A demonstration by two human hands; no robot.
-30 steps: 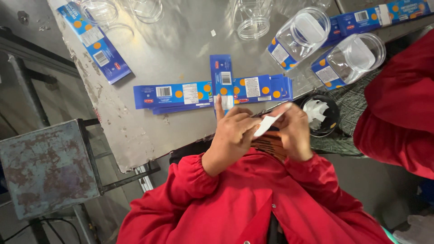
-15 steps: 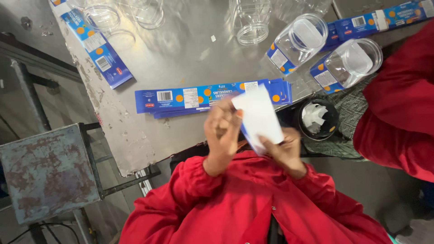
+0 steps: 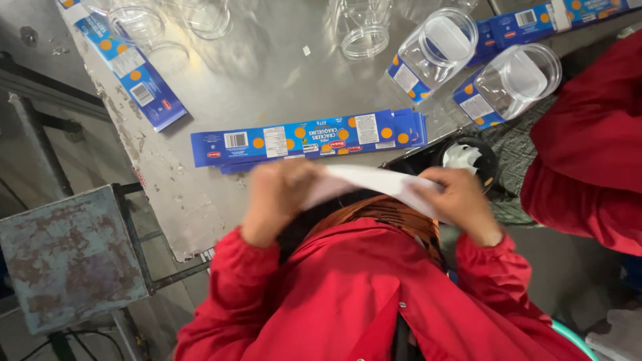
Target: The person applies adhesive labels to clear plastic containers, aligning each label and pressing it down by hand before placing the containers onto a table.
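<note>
Hands are pinching a white sheet [image 3: 371,182] between us: left hand [image 3: 277,200] and right hand [image 3: 458,204] gripping opposite ends, long axis running left-right.

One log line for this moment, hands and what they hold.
left hand: grips white sheet | right hand: grips same sheet | blue cartons: flat on table | jars: beside

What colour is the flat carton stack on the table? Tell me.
Blue with orange dots: the carton stack, head view.

Cartons and jars on a worn tabletop

Flat blue cartons [image 3: 307,140] lie on the grey tabletop [image 3: 267,67] near clear plastic jars [image 3: 511,80]; a rusty metal stool [image 3: 67,257] stands beside it.
</note>
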